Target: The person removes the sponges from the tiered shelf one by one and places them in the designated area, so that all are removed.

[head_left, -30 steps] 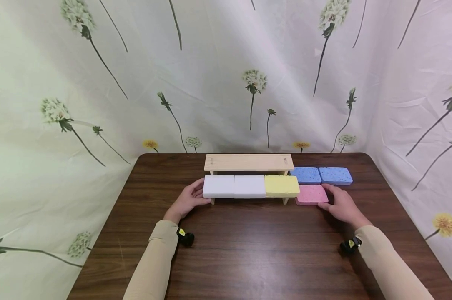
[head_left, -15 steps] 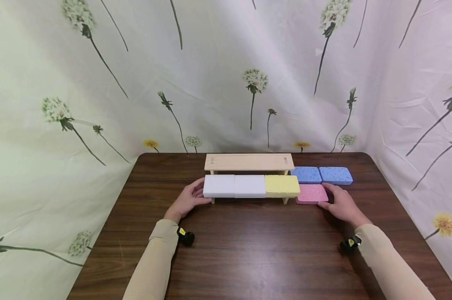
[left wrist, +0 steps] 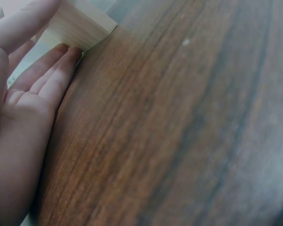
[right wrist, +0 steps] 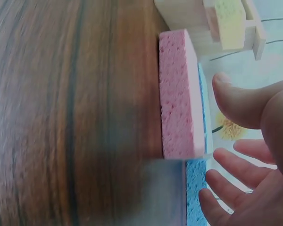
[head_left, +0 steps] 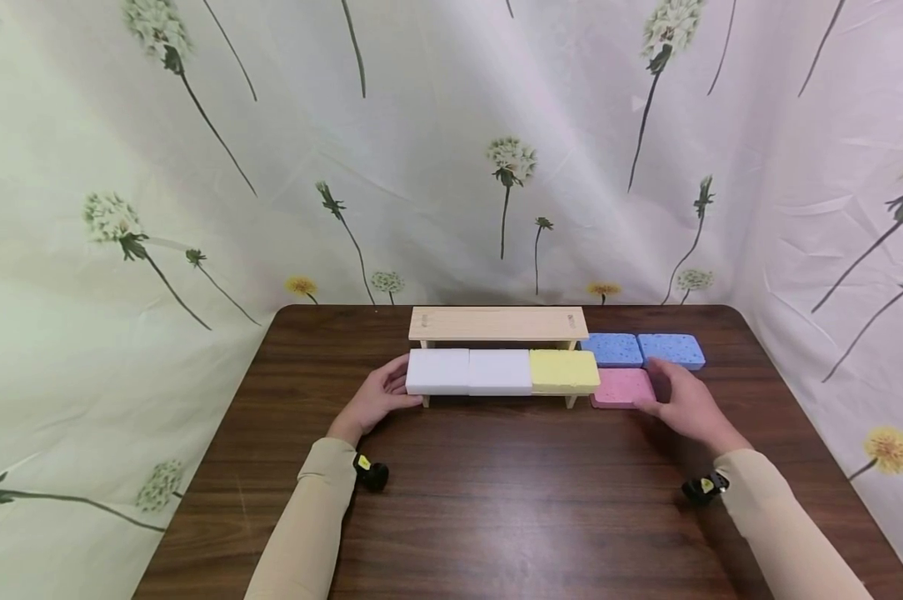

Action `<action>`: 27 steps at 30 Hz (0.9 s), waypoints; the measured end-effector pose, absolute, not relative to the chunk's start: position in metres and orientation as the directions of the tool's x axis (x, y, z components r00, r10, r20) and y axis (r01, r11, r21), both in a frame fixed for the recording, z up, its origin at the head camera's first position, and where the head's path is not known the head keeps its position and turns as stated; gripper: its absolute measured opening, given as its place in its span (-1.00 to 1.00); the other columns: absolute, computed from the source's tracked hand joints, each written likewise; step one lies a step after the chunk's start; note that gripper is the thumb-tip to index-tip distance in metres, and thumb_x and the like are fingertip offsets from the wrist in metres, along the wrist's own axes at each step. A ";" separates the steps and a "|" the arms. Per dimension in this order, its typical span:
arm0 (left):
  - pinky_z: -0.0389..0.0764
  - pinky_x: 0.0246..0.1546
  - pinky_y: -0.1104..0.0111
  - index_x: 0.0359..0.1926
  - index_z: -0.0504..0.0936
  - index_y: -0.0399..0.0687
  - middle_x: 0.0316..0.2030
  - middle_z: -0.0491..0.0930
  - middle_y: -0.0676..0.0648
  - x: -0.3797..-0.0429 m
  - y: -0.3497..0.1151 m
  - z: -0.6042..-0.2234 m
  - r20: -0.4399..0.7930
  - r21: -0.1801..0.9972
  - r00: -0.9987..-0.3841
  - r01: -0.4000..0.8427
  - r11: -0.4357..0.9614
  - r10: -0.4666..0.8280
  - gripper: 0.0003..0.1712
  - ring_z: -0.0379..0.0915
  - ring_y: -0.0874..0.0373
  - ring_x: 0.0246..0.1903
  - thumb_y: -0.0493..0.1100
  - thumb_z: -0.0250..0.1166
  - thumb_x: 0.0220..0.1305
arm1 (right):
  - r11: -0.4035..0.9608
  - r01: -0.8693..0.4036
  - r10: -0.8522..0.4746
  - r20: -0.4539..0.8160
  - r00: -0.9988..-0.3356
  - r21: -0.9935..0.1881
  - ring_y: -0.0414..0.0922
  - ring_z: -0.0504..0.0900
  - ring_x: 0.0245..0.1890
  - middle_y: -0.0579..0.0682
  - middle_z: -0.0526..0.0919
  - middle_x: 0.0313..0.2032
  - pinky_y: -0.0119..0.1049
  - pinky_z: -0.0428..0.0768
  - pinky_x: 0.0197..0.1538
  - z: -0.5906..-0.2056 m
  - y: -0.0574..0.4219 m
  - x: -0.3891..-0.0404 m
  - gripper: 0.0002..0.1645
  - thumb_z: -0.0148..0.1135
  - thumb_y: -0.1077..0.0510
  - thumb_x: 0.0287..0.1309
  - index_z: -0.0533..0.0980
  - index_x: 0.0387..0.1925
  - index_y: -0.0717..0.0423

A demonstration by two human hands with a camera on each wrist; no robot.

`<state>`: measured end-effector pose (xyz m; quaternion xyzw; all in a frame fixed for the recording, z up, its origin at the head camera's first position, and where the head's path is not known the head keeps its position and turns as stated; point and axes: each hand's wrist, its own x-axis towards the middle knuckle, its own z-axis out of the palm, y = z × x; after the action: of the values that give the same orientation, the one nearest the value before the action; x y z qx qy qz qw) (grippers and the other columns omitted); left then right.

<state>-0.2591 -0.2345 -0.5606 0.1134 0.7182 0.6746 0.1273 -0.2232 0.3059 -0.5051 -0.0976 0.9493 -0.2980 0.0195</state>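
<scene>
One pink sponge [head_left: 621,389], long axis running hand-to-hand, lies just left of the nearer right hand [head_left: 688,405], spread and empty; the left hand [head_left: 372,400], fingers uncurled, touches the rack [head_left: 498,323]

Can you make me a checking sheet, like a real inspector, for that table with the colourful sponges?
Surface: dark wood-grain table.
Job's things: wooden rack; white blocks, two, and a yellow sponge in a row on its front step; pink sponge on the table by the rack's right end; blue sponges, two, behind the pink one.
Clutter: pale speck on the wood, too small to identify.
Hands: left hand touches the rack's left end; right hand is beside the pink sponge, fingers apart.
Cables: nothing seen.
Surroundings: pale flowered backdrop.
</scene>
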 end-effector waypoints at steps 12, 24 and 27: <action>0.52 0.31 0.41 0.63 0.13 -0.26 0.53 0.22 -0.38 -0.260 -0.235 -0.563 -0.027 0.997 -0.939 0.000 0.078 0.342 0.08 0.24 -0.23 0.49 -0.45 0.52 0.20 | 0.770 -0.209 -0.233 0.040 -0.972 -0.603 0.41 0.36 0.40 0.45 0.40 0.40 0.38 0.40 0.39 -0.498 0.286 -0.229 0.04 0.56 0.07 0.21 0.22 0.52 0.41; 0.54 0.28 0.42 0.62 0.12 -0.29 0.52 0.23 -0.40 -0.258 -0.235 -0.563 -0.015 0.998 -0.939 0.006 0.062 0.343 0.07 0.25 -0.26 0.48 -0.48 0.50 0.20 | 0.714 -0.254 -0.300 0.042 -0.953 -0.652 0.35 0.36 0.42 0.35 0.38 0.46 0.40 0.36 0.41 -0.490 0.259 -0.236 0.06 0.57 0.02 0.21 0.23 0.55 0.29; 0.54 0.28 0.42 0.62 0.12 -0.29 0.52 0.23 -0.40 -0.258 -0.235 -0.563 -0.013 0.998 -0.939 0.007 0.057 0.342 0.07 0.24 -0.25 0.48 -0.49 0.50 0.19 | 0.702 -0.246 -0.307 0.027 -0.951 -0.669 0.35 0.37 0.41 0.33 0.35 0.49 0.41 0.37 0.40 -0.490 0.254 -0.237 0.07 0.57 0.02 0.20 0.21 0.57 0.26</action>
<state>-0.2582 -0.2348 -0.5626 0.1218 0.7162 0.6758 0.1242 -0.2365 0.2542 -0.4900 -0.1500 0.9215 -0.3557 0.0434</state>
